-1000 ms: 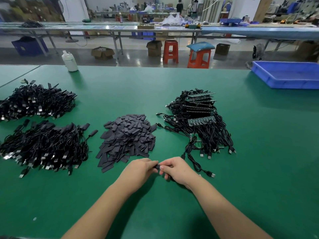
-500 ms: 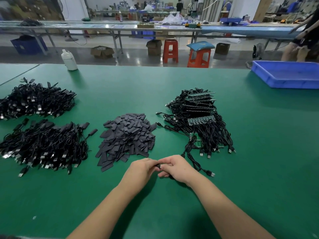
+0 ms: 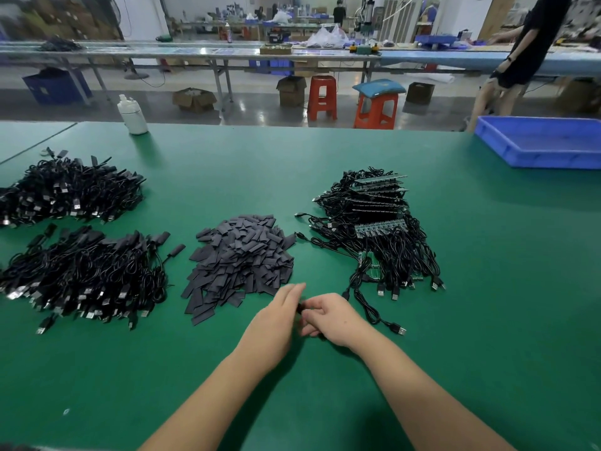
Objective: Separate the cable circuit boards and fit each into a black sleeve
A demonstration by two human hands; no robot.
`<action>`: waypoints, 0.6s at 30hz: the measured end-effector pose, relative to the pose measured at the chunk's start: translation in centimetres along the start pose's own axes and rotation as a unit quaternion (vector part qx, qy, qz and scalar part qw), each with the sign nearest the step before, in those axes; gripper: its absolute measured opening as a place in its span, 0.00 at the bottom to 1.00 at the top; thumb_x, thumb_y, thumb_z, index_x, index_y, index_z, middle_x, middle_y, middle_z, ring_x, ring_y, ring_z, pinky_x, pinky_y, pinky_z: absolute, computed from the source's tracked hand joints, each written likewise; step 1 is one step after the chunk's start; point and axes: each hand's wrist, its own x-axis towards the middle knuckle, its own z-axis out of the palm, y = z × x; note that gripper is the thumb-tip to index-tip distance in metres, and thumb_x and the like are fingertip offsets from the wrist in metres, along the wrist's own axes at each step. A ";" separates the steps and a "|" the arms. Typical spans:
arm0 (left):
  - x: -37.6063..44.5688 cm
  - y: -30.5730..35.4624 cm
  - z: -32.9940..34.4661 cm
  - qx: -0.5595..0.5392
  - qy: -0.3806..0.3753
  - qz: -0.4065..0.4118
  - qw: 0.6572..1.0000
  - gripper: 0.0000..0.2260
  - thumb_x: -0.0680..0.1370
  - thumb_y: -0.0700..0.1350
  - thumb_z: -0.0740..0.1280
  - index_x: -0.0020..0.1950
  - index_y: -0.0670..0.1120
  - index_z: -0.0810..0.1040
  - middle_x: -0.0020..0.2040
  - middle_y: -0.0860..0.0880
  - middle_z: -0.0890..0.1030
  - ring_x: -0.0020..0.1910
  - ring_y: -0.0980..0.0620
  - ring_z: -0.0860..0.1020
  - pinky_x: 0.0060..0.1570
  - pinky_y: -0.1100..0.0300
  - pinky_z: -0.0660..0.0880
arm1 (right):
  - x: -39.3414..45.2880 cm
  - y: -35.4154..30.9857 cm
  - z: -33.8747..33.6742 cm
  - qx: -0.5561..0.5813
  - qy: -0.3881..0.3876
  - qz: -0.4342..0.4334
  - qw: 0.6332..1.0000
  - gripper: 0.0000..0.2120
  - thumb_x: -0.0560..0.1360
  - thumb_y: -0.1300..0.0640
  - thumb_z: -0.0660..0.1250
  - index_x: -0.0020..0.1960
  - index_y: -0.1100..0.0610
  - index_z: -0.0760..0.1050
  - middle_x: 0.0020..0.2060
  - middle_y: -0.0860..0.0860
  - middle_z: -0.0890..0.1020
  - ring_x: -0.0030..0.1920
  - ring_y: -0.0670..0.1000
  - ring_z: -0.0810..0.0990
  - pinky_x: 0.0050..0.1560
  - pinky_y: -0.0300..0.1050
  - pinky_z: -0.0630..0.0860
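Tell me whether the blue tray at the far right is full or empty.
Empty as far as visible: the blue tray shows only bare blue floor; its right part is cropped.

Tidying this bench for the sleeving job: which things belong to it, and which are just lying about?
Part of the job:
- pile of black sleeves
- unsleeved cable boards
- sleeved cable piles
- the piece between left hand and right hand

Lying about:
- white bottle
- blue tray
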 end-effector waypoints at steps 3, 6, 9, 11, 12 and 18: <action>0.3 0.4 0.2 -0.265 0.066 -0.129 0.953 0.25 0.81 0.37 0.60 0.77 0.51 0.61 0.67 0.57 0.71 0.59 0.63 0.75 0.60 0.69 0.69 | -0.1 -0.7 0.0 0.117 0.013 -0.018 0.993 0.12 0.82 0.65 0.59 0.62 0.66 0.76 0.46 0.58 0.84 0.43 0.52 0.84 0.51 0.44 0.81; 0.1 1.0 0.6 -0.537 -0.019 -0.228 0.812 0.12 0.84 0.46 0.61 0.66 0.50 0.76 0.54 0.52 0.84 0.52 0.54 0.82 0.54 0.58 0.76 | 0.0 -1.4 -0.9 0.236 0.063 -0.030 0.969 0.09 0.83 0.62 0.59 0.58 0.61 0.77 0.47 0.54 0.87 0.48 0.50 0.86 0.53 0.44 0.82; -0.7 1.1 0.7 -0.537 -0.044 -0.200 0.819 0.10 0.82 0.43 0.64 0.62 0.45 0.76 0.41 0.46 0.83 0.40 0.49 0.80 0.46 0.54 0.77 | 0.1 -1.8 -1.4 0.329 0.084 -0.032 0.940 0.10 0.84 0.62 0.57 0.59 0.62 0.75 0.50 0.56 0.86 0.50 0.51 0.86 0.45 0.39 0.81; -0.8 1.1 0.8 -0.517 -0.047 -0.197 0.832 0.11 0.79 0.39 0.67 0.62 0.42 0.75 0.41 0.42 0.83 0.41 0.47 0.80 0.50 0.48 0.78 | 0.2 -1.7 -1.2 0.336 0.090 -0.033 0.937 0.10 0.84 0.62 0.56 0.59 0.62 0.74 0.52 0.57 0.85 0.51 0.51 0.86 0.44 0.38 0.81; -0.9 1.0 0.8 -0.509 -0.053 -0.198 0.836 0.11 0.79 0.38 0.69 0.60 0.41 0.77 0.43 0.41 0.83 0.42 0.46 0.80 0.54 0.46 0.77 | 0.2 -1.6 -1.1 0.334 0.092 -0.036 0.937 0.10 0.85 0.62 0.55 0.59 0.62 0.74 0.53 0.57 0.85 0.52 0.51 0.85 0.46 0.39 0.81; -1.1 1.4 0.0 -0.517 -0.055 -0.205 0.829 0.05 0.78 0.37 0.69 0.53 0.39 0.80 0.42 0.42 0.83 0.41 0.47 0.80 0.50 0.50 0.78 | 1.0 -1.7 -0.7 0.201 0.085 -0.042 0.975 0.11 0.83 0.55 0.61 0.62 0.58 0.74 0.52 0.50 0.85 0.54 0.47 0.84 0.61 0.46 0.78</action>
